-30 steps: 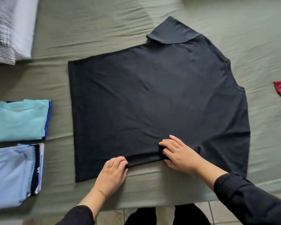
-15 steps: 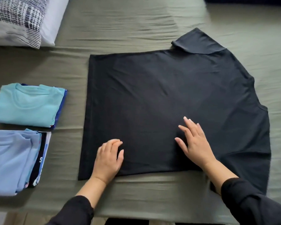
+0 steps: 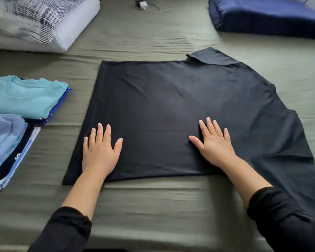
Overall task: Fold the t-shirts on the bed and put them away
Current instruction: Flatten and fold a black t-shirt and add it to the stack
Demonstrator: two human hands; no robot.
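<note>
A black t-shirt lies spread flat on the green bed sheet, its hem to the left and its collar to the right. The near long side is folded inward, giving a straight front edge. My left hand presses flat on the shirt near the hem, fingers straight. My right hand lies flat on the shirt's middle, fingers spread. At the left stand two stacks of folded t-shirts, one topped in teal and one topped in light blue.
A patterned white pillow lies at the back left and a dark blue cushion at the back right. A white charger with its cable rests at the far edge. Bare sheet runs along the front edge.
Both hands let go of the shirt's near edge after folding it inward, then slid forward and flattened on the fabric. The camera tilted up, showing more of the bed's far side.
</note>
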